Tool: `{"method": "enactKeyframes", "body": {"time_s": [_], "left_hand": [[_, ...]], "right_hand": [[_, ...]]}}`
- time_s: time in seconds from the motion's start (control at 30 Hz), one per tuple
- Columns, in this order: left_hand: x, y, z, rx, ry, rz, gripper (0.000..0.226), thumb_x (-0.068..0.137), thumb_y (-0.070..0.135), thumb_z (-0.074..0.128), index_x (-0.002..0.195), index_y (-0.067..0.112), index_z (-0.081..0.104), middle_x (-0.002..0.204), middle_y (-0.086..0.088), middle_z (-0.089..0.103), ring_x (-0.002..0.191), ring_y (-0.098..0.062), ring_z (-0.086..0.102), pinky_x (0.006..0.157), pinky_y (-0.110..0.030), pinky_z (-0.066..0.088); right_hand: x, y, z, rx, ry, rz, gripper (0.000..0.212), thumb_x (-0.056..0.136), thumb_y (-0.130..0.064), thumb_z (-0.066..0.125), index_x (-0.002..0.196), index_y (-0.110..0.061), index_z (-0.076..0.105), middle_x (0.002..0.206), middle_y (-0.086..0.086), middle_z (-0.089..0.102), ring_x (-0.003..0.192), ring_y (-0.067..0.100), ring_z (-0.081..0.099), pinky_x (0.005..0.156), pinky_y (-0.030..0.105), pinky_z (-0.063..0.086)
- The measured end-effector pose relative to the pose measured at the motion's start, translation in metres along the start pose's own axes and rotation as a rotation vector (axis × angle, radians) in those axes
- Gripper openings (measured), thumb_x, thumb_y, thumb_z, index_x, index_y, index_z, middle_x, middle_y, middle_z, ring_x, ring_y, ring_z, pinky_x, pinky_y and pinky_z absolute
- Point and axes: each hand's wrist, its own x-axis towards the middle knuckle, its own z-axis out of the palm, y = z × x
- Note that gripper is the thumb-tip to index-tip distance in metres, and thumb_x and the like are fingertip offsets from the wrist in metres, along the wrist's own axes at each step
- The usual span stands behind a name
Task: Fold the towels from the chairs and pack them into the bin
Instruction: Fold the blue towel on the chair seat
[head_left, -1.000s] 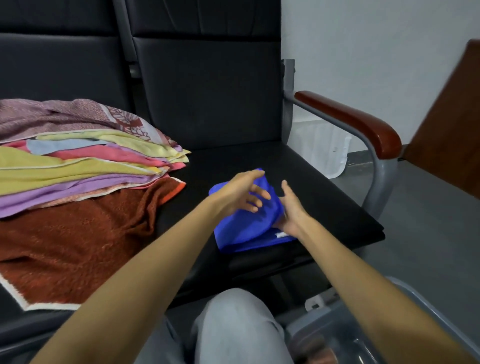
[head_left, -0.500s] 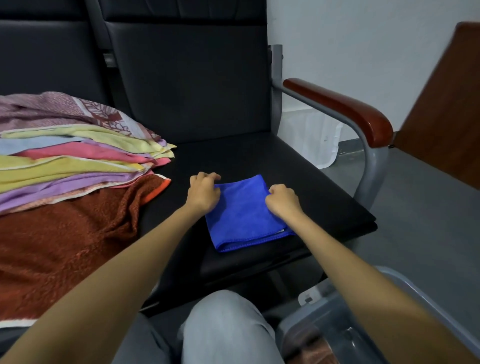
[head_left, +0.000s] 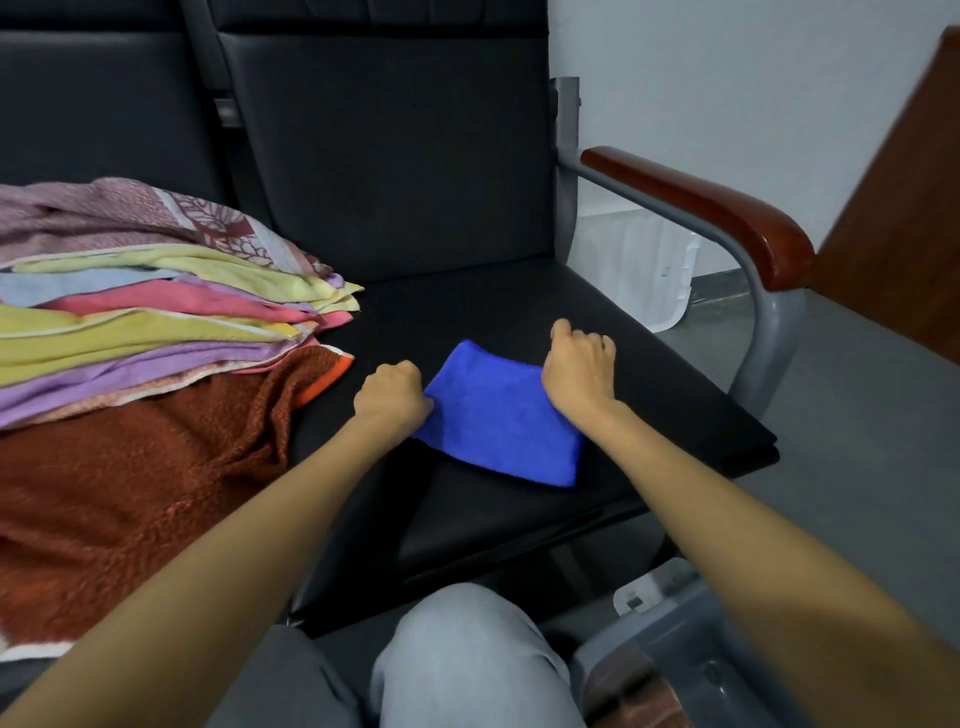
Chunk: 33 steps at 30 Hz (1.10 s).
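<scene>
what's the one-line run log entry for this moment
step: folding | blue towel: folded, on black chair seat | left hand: grips left edge | right hand: grips right edge | bin: towel not in yet

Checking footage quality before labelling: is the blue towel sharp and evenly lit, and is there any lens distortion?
Head view: the blue towel is sharp. The light is soft and dim, with no harsh glare on the seat. Wide-angle bending bows the armrest and stretches the lower edge. The bin, lower right, looks soft.

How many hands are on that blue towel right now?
2. The left hand grips the left edge of the blue towel; the right hand grips its right edge. Neither is hidden.
</scene>
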Motion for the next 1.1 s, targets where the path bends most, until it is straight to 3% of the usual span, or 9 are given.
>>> {"method": "enactKeyframes", "body": {"time_s": [0.17,0.27,0.33,0.4,0.47,0.57,0.73,0.9,1.1], "left_hand": [[-0.019,0.000,-0.009,-0.179,-0.471,-0.068,0.040,0.097,0.017,0.040,0.065,-0.004,0.054,0.038,-0.006,0.057,0.035,-0.016,0.058,0.039,-0.021,0.050],[-0.030,0.008,-0.015,-0.173,-0.663,0.070,0.040,0.095,0.016,0.043,0.062,0.001,0.059,0.037,-0.002,0.056,0.031,-0.011,0.053,0.038,-0.019,0.048],[-0.032,0.012,-0.014,-0.204,-0.455,0.109,0.035,0.091,0.014,0.047,0.061,0.003,0.061,0.044,-0.004,0.059,0.037,-0.014,0.056,0.042,-0.021,0.050],[-0.028,0.013,-0.009,-0.231,-0.111,0.144,0.023,0.087,0.015,0.052,0.070,0.003,0.062,0.066,-0.009,0.063,0.058,-0.022,0.061,0.053,-0.028,0.050],[-0.029,0.017,0.000,-0.216,0.040,0.209,0.016,0.087,0.019,0.056,0.086,0.005,0.064,0.088,-0.012,0.063,0.082,-0.027,0.061,0.067,-0.033,0.048],[-0.037,0.030,0.017,-0.203,-0.034,0.367,0.022,0.089,0.027,0.056,0.099,0.008,0.064,0.103,-0.011,0.065,0.100,-0.026,0.059,0.078,-0.031,0.044],[-0.059,0.068,0.027,0.135,0.052,0.516,0.047,0.089,0.053,0.048,0.090,0.008,0.059,0.087,-0.006,0.057,0.088,-0.024,0.055,0.071,-0.032,0.038],[-0.061,0.095,0.037,0.428,-0.009,0.454,0.029,0.091,0.021,0.051,0.117,0.009,0.056,0.119,-0.008,0.056,0.108,-0.027,0.057,0.087,-0.036,0.051],[-0.055,0.106,-0.003,-0.206,-0.181,0.324,0.029,0.090,0.007,0.041,0.116,0.000,0.053,0.116,-0.020,0.057,0.107,-0.033,0.056,0.075,-0.033,0.044]], "right_hand": [[-0.022,-0.016,-0.012,0.285,-0.103,-0.088,0.015,0.089,-0.013,0.047,0.095,-0.010,0.059,0.108,0.012,0.053,0.096,0.033,0.056,0.079,0.034,0.042],[-0.026,0.003,-0.011,0.228,-0.266,-0.038,0.013,0.086,-0.016,0.054,0.094,-0.014,0.064,0.113,0.011,0.052,0.103,0.031,0.055,0.081,0.030,0.041],[-0.027,0.017,-0.010,0.230,-0.288,0.049,0.017,0.085,-0.019,0.059,0.101,-0.015,0.062,0.119,0.012,0.050,0.109,0.032,0.054,0.086,0.031,0.041],[-0.026,0.027,-0.009,0.282,-0.275,0.167,0.034,0.084,-0.025,0.064,0.113,-0.011,0.055,0.122,0.014,0.048,0.112,0.034,0.053,0.088,0.033,0.042],[-0.023,0.030,-0.006,0.325,-0.297,0.280,0.045,0.082,-0.032,0.068,0.115,-0.006,0.052,0.116,0.014,0.052,0.109,0.034,0.054,0.085,0.034,0.043],[-0.019,0.026,-0.005,0.478,-0.364,0.392,0.027,0.080,-0.032,0.070,0.078,-0.010,0.056,0.079,0.007,0.057,0.074,0.024,0.057,0.066,0.027,0.042],[-0.015,0.024,-0.015,0.971,-0.391,0.549,0.015,0.084,-0.013,0.062,0.071,-0.009,0.057,0.064,0.007,0.059,0.045,0.012,0.057,0.039,0.015,0.042],[-0.021,0.025,-0.026,1.113,-0.309,0.571,0.013,0.083,-0.008,0.059,0.070,-0.007,0.058,0.059,0.008,0.059,0.037,0.008,0.056,0.042,0.016,0.048],[-0.004,0.040,-0.058,1.317,-0.092,0.613,0.017,0.081,-0.004,0.056,0.064,-0.010,0.054,0.047,0.001,0.053,0.035,0.008,0.047,0.038,0.013,0.039]]}}
